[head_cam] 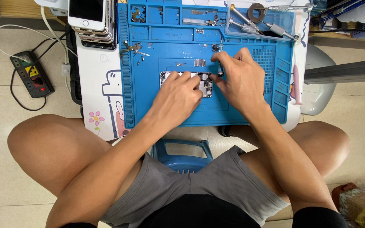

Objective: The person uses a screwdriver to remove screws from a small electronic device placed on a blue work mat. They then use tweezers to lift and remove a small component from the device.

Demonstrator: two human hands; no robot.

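An opened phone body [208, 85] with bare metal parts inside lies flat on a blue repair mat [254, 112]. My left hand [178, 98] rests on top of the phone, fingers pressing it down and covering most of it. My right hand [237, 78] is just to the right, fingers pinched around a small silver screwdriver [220, 67] that stands upright with its tip at the phone's top right corner. Small loose metal parts [199, 62] lie on the mat just beyond the phone.
A stack of phones [90, 21] sits at the back left of the small white table [98, 84]. Several screwdrivers [250, 25] and a tape roll [256, 12] lie at the mat's far right. A power strip [31, 74] lies on the floor at left. A blue stool [182, 154] is under me.
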